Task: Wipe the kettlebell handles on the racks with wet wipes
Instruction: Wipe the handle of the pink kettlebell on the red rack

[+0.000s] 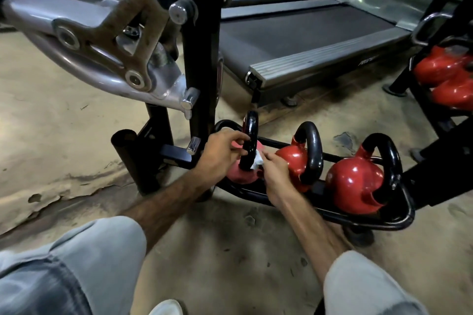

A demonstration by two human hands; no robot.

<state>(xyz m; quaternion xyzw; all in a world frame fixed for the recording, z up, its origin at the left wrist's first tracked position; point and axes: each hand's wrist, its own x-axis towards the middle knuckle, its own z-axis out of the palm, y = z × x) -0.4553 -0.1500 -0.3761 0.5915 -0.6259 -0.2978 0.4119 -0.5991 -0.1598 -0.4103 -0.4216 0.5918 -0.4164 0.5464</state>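
**gymrat_22:** Down on the low floor rack (399,222), the leftmost red kettlebell (239,174) is being done. Its black handle (249,140) is gripped near the top by the left hand (222,153), fingers curled round it, while a crumpled white wet wipe (257,160) is pinched in the right hand (275,171) and pressed against the lower part of the handle. How should this step be handled properly?

**cleanfreak:** Looks like the first of three on that rack, so the job's probably early on. The bell is best kept steadied from the top, exactly as it's held there. The wipe should be wrapped right round the bar, not just dabbed on one side, then drawn up over the arch and down the far leg. The spot covered by the steadying hand gets missed easily, so the grip should be shifted and that patch redone. The middle kettlebell (294,161) and right one (354,181) sit just beside it, so knuckles could get knocked.
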